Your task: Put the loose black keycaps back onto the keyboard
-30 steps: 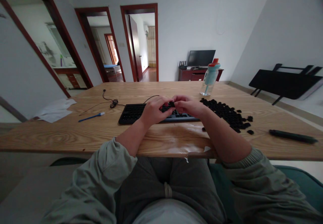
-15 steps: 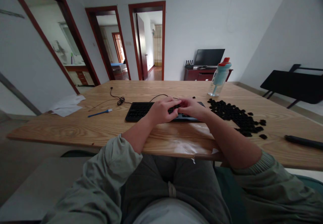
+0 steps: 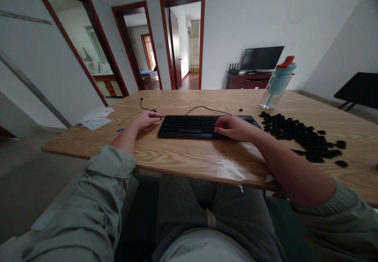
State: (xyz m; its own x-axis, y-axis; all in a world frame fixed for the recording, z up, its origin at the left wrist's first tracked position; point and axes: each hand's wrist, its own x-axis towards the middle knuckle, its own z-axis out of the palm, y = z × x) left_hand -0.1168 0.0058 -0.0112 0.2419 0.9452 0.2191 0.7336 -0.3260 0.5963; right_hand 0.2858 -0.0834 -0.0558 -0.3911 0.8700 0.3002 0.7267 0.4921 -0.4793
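A black keyboard (image 3: 189, 127) lies near the front edge of the wooden table. My left hand (image 3: 145, 121) is just past its left end, thumb and fingers drawn together. A small dark piece shows at those fingertips, too small to name. Over the right part of the keyboard, my right hand (image 3: 236, 128) is curled with thumb and forefinger closed in a ring; whatever they hold is hidden. Many loose black keycaps (image 3: 301, 136) lie in a spread heap to the right of the keyboard.
A clear bottle (image 3: 276, 82) with a red lid stands behind the keycaps. White papers (image 3: 96, 118) lie at the table's left edge. A blue-handled brush (image 3: 120, 130) is mostly hidden by my left forearm. One stray black piece (image 3: 240, 110) sits behind the keyboard, near its cable (image 3: 203, 106).
My hands were together above the keyboard and have parted. The left moved to the keyboard's left end; the right stayed over its right part. The view turned slightly left.
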